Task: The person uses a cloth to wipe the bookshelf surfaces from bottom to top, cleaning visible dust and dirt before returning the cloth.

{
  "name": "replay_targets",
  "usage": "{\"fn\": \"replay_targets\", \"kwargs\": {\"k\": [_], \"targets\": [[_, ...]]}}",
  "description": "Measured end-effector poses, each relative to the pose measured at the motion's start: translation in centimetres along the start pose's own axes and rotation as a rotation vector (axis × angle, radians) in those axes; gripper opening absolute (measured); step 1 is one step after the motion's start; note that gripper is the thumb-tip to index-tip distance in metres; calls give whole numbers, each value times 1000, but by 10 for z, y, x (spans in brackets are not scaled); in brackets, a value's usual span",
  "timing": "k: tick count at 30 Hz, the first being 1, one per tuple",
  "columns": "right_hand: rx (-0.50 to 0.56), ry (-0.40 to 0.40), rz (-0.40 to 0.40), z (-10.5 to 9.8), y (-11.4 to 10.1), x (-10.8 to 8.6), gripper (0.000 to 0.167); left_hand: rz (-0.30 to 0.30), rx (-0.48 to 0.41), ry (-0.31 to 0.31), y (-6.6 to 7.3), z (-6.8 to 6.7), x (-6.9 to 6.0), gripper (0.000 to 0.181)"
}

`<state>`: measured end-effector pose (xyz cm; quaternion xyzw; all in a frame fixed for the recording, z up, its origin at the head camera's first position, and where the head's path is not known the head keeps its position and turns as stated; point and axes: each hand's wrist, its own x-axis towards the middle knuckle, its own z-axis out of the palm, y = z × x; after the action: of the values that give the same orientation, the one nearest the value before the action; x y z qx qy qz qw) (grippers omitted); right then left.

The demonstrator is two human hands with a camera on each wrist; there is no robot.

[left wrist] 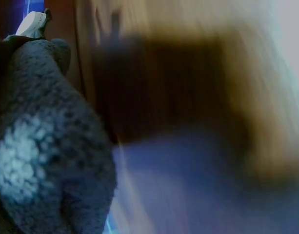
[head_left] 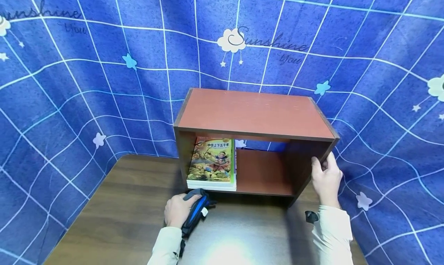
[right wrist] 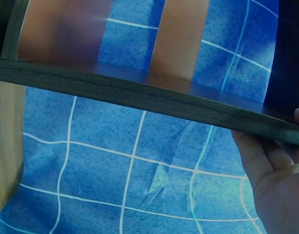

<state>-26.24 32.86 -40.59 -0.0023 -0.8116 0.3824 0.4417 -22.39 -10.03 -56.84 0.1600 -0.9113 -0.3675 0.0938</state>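
Observation:
My left hand (head_left: 177,211) grips a dark pouch-like item with a blue stripe (head_left: 197,214), just in front of the shelf's lower left edge. A small white tag sticks out from its side. A dark, bumpy surface (left wrist: 56,141) fills the left of the left wrist view; I cannot tell exactly what it is. My right hand (head_left: 326,180) holds the front edge of the right side panel of a brown wooden shelf (head_left: 249,113), thumb on the inner face. Also in the right wrist view, the fingers (right wrist: 251,151) wrap the panel edge (right wrist: 139,95).
A stack of books (head_left: 211,165) with a colourful cover lies inside the shelf on its left. The wooden table (head_left: 138,195) carries the shelf. Behind hangs a blue curtain (head_left: 145,84) with white lines. Dark wrist straps show by both cuffs.

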Motion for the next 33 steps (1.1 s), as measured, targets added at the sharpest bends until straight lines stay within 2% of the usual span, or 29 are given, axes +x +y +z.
{"fn": "replay_targets", "kwargs": {"k": [5, 10, 18, 20, 23, 25, 28, 30, 31, 32, 33], "targets": [[9, 2, 11, -2, 2, 1, 14, -6, 18, 20, -14, -10, 4, 67], [15, -4, 26, 0, -1, -1, 15, 15, 34, 25, -14, -20, 4, 62], [24, -2, 35, -1, -3, -1, 18, 61, 29, -31, -16, -25, 5, 60], [25, -2, 36, -1, -4, -1, 18, 78, 14, -61, -18, -25, 6, 58], [22, -5, 40, 0, -4, -1, 18, 113, -68, -141, -19, -24, 4, 51], [22, -8, 44, 0, -4, -2, 19, 137, -181, -245, -19, -23, -2, 42], [19, -9, 46, 2, -4, -2, 19, 172, -397, -464, -18, -18, -15, 37], [14, -6, 46, 2, -4, -3, 19, 136, -539, -630, -15, -11, -25, 37], [11, -3, 47, 2, -4, -3, 19, 118, -559, -679, -14, -7, -29, 37], [7, 0, 48, 3, -4, -4, 19, 110, -539, -695, -13, -3, -33, 35], [2, 2, 50, 3, -4, -4, 19, 110, -488, -683, -12, 1, -37, 32]]}}
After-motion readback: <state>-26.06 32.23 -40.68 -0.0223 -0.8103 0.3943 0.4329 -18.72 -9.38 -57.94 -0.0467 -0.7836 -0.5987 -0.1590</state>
